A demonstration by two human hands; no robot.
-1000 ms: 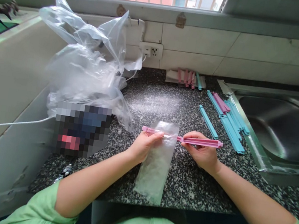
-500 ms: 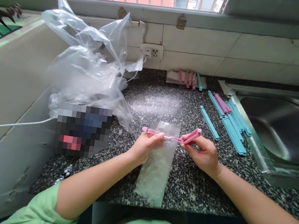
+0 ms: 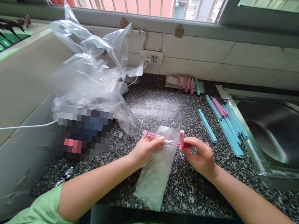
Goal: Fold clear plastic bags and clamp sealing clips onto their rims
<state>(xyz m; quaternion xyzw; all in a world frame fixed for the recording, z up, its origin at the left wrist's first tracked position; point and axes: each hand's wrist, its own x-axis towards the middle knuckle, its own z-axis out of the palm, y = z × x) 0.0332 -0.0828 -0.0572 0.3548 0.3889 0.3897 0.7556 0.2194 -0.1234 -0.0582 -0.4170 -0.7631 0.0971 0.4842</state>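
Observation:
A pink bag clip (image 3: 148, 134) lies crosswise over the upper part of a clear plastic bag (image 3: 154, 180) at the counter's front. My left hand (image 3: 144, 149) is closed on the clip's left part and the bag, thumb on top. At the bag's right edge, my right hand (image 3: 201, 158) pinches the hinge end of the clip between thumb and fingers. One arm of the clip stands up there, swung away from the other arm. What the bag contains, if anything, cannot be made out.
Blue and pink clips (image 3: 229, 129) lie heaped beside a metal sink (image 3: 267, 129), a single blue clip (image 3: 207, 126) nearer. More clips on clear packets (image 3: 187, 84) lie by the wall. A large crumpled plastic bag (image 3: 87, 76) and a blurred-out object (image 3: 84, 134) are at left.
My right hand has swung the clip's free arm from slanting right to nearly upright. My left hand keeps its hold on the clip and bag. The view has tilted up slightly.

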